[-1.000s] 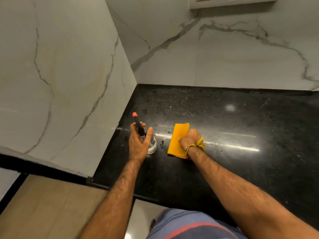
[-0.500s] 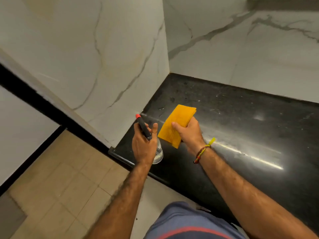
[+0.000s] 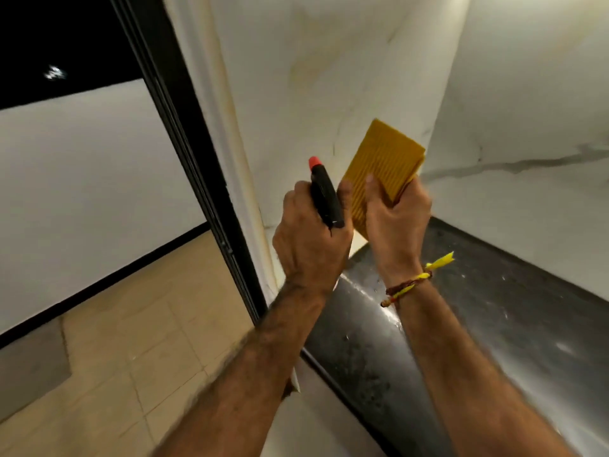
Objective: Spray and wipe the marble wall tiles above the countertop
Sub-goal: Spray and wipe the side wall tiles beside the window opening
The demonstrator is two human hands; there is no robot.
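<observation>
My left hand [image 3: 308,239] grips a spray bottle [image 3: 324,192] with a black head and a red nozzle tip that points up toward the left marble wall tile [image 3: 329,77]. The bottle's body is hidden behind the hand. Beside it, my right hand [image 3: 397,219] holds a folded yellow cloth [image 3: 382,166] raised in front of the same wall, near the corner. The back marble wall [image 3: 527,110] carries a grey vein. Both hands hover above the black countertop [image 3: 478,324].
The wall's outer edge [image 3: 237,159] meets a black door frame [image 3: 184,143] on the left. Beige floor tiles [image 3: 115,357] lie below left. The countertop's front edge [image 3: 333,371] runs diagonally under my forearms.
Both hands rose from the countertop toward the left wall, carrying bottle and cloth. The view swung left and up.
</observation>
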